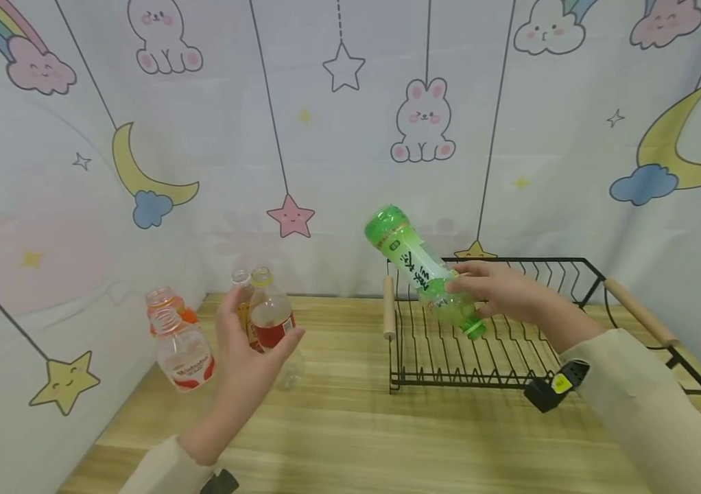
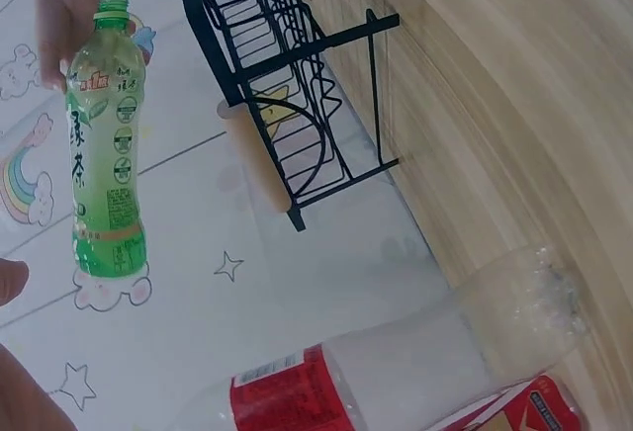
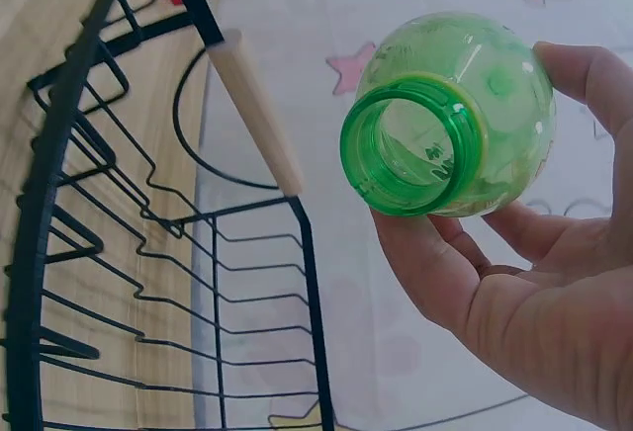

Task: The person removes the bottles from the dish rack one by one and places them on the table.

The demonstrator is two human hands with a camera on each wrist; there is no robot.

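My right hand (image 1: 505,295) grips an uncapped green tea bottle (image 1: 415,257), tilted with its base up to the left and its green mouth down to the right, above the dish rack (image 1: 486,377). In the right wrist view the open mouth of the bottle (image 3: 410,149) faces the camera. My left hand (image 1: 242,370) has its fingers and thumb spread in front of a clear bottle with a red label (image 1: 271,331). That bottle (image 2: 292,396) stands apart from the thumb in the left wrist view. Behind it is another clear bottle (image 1: 241,277), partly hidden by my fingers.
At the left of the wooden table (image 1: 326,439) stand a clear bottle with a red-and-white label (image 1: 184,353) and an orange-tinted bottle (image 1: 162,298) behind it. The black wire rack has wooden handles (image 1: 389,309) at its sides. A printed curtain (image 1: 338,151) hangs behind the table.
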